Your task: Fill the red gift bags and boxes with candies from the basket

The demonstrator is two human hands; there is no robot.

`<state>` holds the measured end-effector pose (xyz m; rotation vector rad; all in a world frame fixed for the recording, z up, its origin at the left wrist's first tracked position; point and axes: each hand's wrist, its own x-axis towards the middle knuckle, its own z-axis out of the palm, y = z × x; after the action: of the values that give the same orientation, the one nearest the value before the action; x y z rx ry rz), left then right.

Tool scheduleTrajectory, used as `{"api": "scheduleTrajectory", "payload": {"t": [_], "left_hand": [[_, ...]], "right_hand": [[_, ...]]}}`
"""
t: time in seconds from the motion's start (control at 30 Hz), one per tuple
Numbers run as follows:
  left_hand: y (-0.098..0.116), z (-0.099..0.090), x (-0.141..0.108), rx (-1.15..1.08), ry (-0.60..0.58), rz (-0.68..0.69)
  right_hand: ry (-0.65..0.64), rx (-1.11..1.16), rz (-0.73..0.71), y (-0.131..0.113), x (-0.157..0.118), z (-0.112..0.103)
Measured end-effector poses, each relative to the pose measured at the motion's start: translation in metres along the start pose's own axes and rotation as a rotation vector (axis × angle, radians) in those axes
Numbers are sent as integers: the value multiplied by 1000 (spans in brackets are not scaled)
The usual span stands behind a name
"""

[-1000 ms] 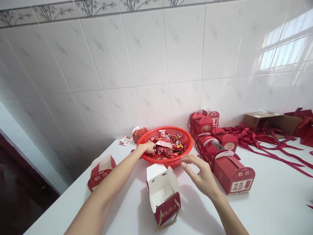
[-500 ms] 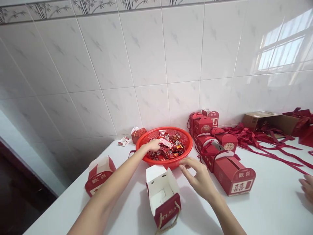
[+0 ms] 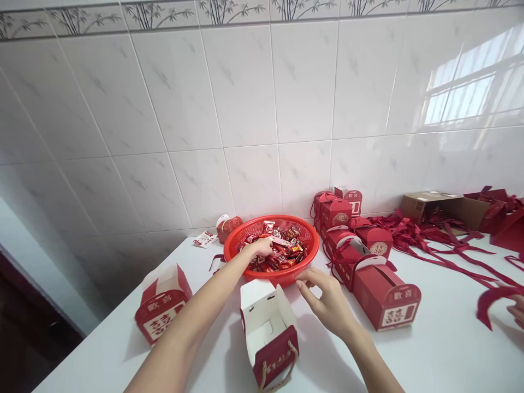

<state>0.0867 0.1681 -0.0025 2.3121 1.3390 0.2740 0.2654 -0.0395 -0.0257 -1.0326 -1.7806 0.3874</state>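
Observation:
My left hand (image 3: 262,247) is down among the wrapped candies (image 3: 282,259) in a red plastic basket (image 3: 313,251). Its fingers are curled, and the tips are hidden by wrappers, so what they grip does not show. A pinkish-white packet (image 3: 280,241) lies right beside those fingers. By the basket's near right rim, my right hand (image 3: 327,297) is held with bent fingers and the thumb slightly apart, nothing visible in it. Between my forearms stands an opened red gift box (image 3: 275,357), white inside, its interior showing no candies, with a rope handle at the front.
Another open-topped red box (image 3: 161,311) stands left of my left arm. Several red boxes (image 3: 387,295) line the right, some tied with ribbon. Loose red ribbons (image 3: 429,245) spread beside a cardboard carton (image 3: 448,207). Another person's hand (image 3: 518,311) holds a ribbon at the right edge.
The view has shifted slightly. My left hand stays in the basket, and my right hand keeps nearly the same pose. The other person's hand now has a red ribbon.

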Motion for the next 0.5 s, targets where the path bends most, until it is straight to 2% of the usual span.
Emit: {"api": "scheduleTrajectory", "payload": {"t": [0.13, 0.27, 0.4, 0.5], "left_hand": [[2, -8, -9, -33, 32, -60], [10, -20, -22, -108, 157, -64], [25, -29, -45, -229, 272, 22], [40, -28, -69, -452, 237, 130]], "right_hand": [[3, -2, -14, 0, 0, 0], [46, 8, -18, 0, 1, 0], [156, 78, 64, 0, 1, 2], [226, 223, 201, 0, 3, 4]]}}
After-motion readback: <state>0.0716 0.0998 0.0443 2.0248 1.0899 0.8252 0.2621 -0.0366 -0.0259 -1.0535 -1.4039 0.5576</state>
